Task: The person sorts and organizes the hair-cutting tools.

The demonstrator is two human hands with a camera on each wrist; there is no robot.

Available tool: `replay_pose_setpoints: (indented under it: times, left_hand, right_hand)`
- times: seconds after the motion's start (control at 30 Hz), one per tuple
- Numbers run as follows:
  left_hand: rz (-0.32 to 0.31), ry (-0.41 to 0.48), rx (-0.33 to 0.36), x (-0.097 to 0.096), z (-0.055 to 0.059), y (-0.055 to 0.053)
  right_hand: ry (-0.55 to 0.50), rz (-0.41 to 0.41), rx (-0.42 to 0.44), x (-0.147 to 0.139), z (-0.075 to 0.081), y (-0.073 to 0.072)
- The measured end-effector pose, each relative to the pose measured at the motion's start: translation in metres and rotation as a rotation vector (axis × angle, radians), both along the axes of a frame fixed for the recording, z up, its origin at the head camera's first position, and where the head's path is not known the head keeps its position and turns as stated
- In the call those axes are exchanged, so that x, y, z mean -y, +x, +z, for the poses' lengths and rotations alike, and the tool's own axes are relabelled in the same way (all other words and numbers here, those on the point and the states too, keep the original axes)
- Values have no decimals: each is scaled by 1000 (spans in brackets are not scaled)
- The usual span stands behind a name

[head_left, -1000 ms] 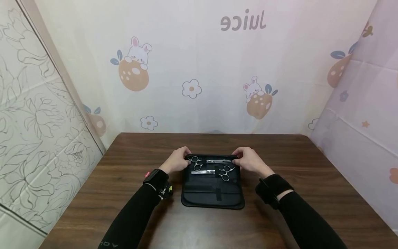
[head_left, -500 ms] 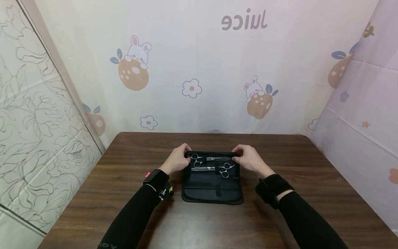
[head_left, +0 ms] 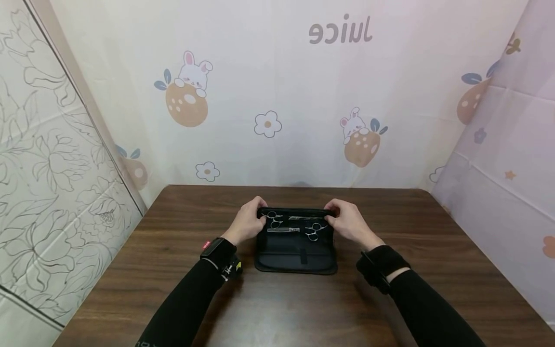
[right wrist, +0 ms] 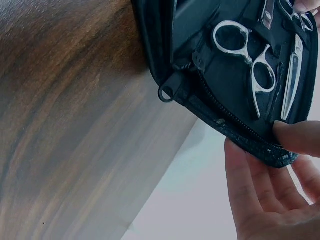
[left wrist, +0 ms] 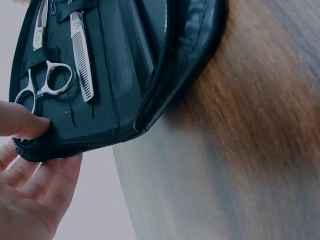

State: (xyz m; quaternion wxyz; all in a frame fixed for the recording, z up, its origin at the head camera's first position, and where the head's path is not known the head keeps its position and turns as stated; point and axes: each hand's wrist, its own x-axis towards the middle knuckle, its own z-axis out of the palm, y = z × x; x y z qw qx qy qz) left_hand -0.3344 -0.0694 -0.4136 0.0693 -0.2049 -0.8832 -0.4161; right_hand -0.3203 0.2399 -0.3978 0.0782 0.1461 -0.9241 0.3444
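gripped at both far corners, the open black case [head_left: 279,260] is pinched by the left hand [head_left: 248,220] and the right hand [head_left: 347,221], thumbs on the inner face, fingers beneath. it is positioned centrally over the wooden table [head_left: 295,308].

since the earlier head frames, the case's near and far edges have been shifted away from the wearer, and its inner face is now seen foreshortened. whether this was caused by sliding, tilting or both cannot be fully determined. the two-handed handling is judged to be under control: the plain scissors [head_left: 299,218] and thinning shears [head_left: 284,230] have been kept in place.

in the left wrist view, the comb teeth of the shears and the straps [left wrist: 43,57] by which the tools are retained are shown more clearly than from the head. in the right wrist view, a ringed zip puller [right wrist: 174,83] is disclosed that cannot be made out from above. by the head view alone, both hands and the whole case are shown together.
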Motion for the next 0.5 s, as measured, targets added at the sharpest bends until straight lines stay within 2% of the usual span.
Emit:
replay_pose_setpoints:
  times: [0.27, 0.5]
  left_hand:
    - [-4, -25, 6, 4, 3, 1]
    - [-63, -56, 55, 6, 3, 4]
  right_hand:
    - [-13, 28, -14, 2, 0, 3]
    - [24, 80, 43, 0, 3, 8]
